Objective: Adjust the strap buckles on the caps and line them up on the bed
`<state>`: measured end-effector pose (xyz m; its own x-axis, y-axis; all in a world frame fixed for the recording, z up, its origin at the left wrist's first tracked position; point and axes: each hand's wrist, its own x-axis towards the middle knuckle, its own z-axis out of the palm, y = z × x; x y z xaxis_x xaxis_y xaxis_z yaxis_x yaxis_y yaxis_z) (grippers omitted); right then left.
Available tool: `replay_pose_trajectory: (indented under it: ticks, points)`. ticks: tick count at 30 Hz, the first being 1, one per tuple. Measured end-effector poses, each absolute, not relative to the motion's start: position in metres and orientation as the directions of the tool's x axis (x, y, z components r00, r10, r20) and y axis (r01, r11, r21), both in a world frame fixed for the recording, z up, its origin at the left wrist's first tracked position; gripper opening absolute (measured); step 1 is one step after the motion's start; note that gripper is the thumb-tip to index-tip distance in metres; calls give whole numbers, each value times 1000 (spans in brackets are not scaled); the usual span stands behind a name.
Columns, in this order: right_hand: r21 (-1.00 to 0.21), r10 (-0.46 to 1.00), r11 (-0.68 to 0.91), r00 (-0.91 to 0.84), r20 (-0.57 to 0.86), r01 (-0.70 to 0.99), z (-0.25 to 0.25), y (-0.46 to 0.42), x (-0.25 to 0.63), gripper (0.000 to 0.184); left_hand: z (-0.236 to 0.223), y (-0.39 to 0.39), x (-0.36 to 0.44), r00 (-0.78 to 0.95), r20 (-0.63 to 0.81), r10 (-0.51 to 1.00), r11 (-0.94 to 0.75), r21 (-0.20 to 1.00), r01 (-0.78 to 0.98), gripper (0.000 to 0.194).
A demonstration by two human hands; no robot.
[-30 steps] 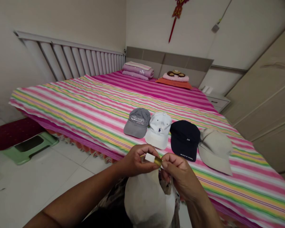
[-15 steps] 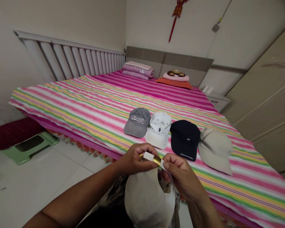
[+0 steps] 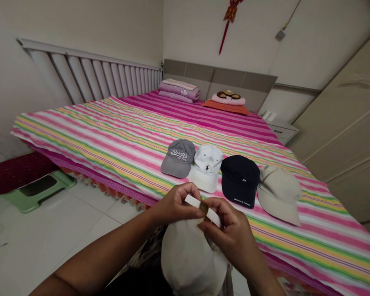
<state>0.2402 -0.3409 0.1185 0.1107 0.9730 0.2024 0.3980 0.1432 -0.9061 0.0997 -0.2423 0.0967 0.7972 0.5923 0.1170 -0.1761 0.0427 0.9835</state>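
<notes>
A cream cap [image 3: 188, 257] hangs below my hands, close to my lap, its rounded crown toward me. Its white back strap [image 3: 214, 218] runs between my hands, with a brass-coloured buckle [image 3: 204, 208] at the middle. My left hand [image 3: 177, 205] pinches the strap left of the buckle, thumb below. Closed on the strap at the buckle's right side is my right hand [image 3: 234, 230]. Beyond them on the bed lie a grey cap [image 3: 178, 158], a white cap [image 3: 206, 168], a navy cap [image 3: 240, 179] and a beige cap [image 3: 280, 193], side by side.
The caps rest on a striped sheet [image 3: 111, 133] over the bed. Folded purple bedding [image 3: 177, 91] and an orange pillow [image 3: 225, 107] sit by the headboard [image 3: 243, 84]. A green stool [image 3: 38, 191] stands on the floor at left. Wardrobe doors [image 3: 342, 115] rise at right.
My right hand has shifted left, its fingers now by the buckle, and more white strap shows on that side. The buckle has tilted and looks darker. My left hand keeps its pinch.
</notes>
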Motion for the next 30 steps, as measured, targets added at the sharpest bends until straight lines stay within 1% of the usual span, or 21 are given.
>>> replay_pose_trajectory:
  ticks: [2, 4, 8, 12, 16, 21, 27, 30]
  points:
    - [-788, 947, 195, 97, 306, 583, 120, -342, 238, 16, 95, -241, 99, 829, 104, 549, 109, 975, -194, 34]
    - [-679, 910, 243, 79, 406, 693, 120, -343, 236, 12, 95, -241, 99, 842, 117, 526, 133, 967, -218, 36]
    - [-523, 855, 304, 14, 518, 796, 119, -344, 235, 12, 97, -241, 99, 826, 102, 555, 112, 974, -195, 31]
    - [-429, 832, 336, -51, 552, 839, 119, -345, 235, 13, 95, -242, 98, 816, 91, 571, 125, 972, -197, 28]
    - [-394, 822, 336, -62, 566, 855, 121, -345, 234, 11, 91, -241, 95, 822, 68, 566, 163, 968, -192, 28]
    - [-386, 829, 336, -75, 555, 859, 123, -346, 234, 9, 88, -240, 93, 826, 33, 563, 239, 950, -201, 25]
    - [-400, 847, 317, -67, 527, 860, 121, -347, 235, 11, 84, -237, 91, 841, 16, 541, 336, 913, -234, 28]
    - [-440, 860, 314, -55, 508, 842, 122, -346, 235, 10, 87, -234, 92, 857, -11, 516, 370, 904, -212, 27]
